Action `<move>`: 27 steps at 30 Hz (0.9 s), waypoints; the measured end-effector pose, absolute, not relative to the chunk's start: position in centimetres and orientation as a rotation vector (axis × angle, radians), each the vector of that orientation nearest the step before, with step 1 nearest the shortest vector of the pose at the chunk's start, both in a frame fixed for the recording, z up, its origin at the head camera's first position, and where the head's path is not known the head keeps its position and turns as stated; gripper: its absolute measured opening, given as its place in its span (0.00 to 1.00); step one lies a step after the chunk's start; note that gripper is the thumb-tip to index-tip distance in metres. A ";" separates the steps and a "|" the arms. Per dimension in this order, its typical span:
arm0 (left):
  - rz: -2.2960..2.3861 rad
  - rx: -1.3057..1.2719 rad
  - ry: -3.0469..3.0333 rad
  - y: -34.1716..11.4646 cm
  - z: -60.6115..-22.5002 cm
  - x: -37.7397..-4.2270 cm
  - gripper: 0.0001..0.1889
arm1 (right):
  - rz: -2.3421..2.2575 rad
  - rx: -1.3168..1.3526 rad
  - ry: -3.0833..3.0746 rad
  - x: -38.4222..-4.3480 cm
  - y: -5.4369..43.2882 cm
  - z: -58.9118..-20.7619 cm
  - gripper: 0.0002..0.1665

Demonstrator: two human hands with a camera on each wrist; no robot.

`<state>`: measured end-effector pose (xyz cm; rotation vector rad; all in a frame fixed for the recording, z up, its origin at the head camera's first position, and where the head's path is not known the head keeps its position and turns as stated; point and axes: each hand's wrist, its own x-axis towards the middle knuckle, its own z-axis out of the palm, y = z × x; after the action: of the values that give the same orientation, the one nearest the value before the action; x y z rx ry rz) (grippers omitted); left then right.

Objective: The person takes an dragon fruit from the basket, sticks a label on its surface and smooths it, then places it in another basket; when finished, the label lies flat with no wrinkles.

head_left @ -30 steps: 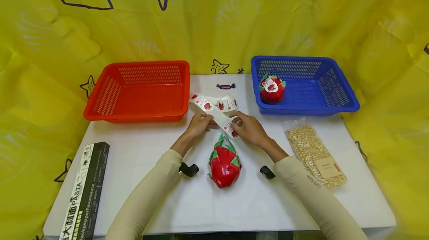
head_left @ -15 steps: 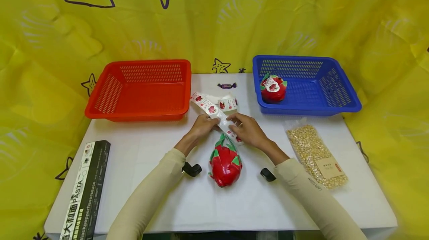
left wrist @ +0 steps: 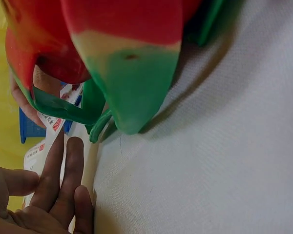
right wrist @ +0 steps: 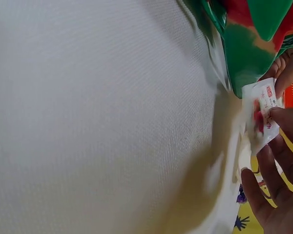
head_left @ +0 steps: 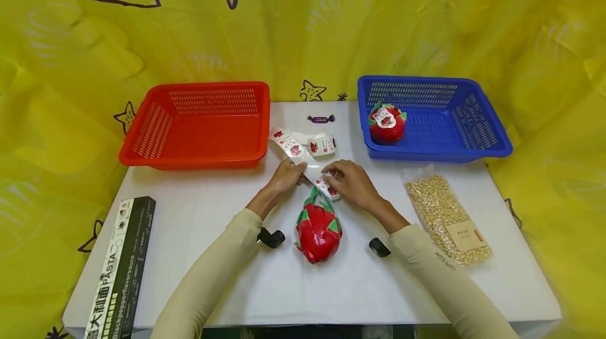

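A strip of white stickers with red fruit prints runs diagonally across the middle of the table. My left hand pinches its edge between thumb and fingers. At the strip's near end, my right hand pinches it, the thumb lying on a printed sticker in the right wrist view. A red dragon fruit with green leaf tips lies just in front of the strip, between my forearms; its leaves fill the upper part of the left wrist view. Behind the strip stands the rest of the sticker roll.
A red basket stands back left. In the blue basket, back right, sits another dragon fruit bearing a sticker. A wrapped candy lies behind the roll, a pasta box at left, a bag of corn kernels at right.
My left hand has shifted slightly right along the strip. The strip's near end dipped toward the dragon fruit, then rose a little. The fruit and baskets stay put.
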<state>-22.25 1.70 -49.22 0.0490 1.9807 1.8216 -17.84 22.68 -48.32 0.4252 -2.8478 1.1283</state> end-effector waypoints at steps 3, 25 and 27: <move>1.811 0.052 2.006 1.6 -49.3 -22.2 0.18 | 1.093 0.415 -2.845 -17.6 22.7 -48.4 0.06; 1.769 0.010 2.159 1.4 -49.5 -22.5 0.23 | 1.239 0.448 -2.591 -13.9 25.2 -45.0 0.05; 1.768 0.018 2.165 1.4 -49.5 -22.4 0.22 | 1.276 0.441 -2.597 -13.5 25.1 -44.6 0.05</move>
<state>-22.40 1.40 -49.52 0.0177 2.1652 1.7678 -13.47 25.13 -44.58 0.4409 -2.5973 1.2765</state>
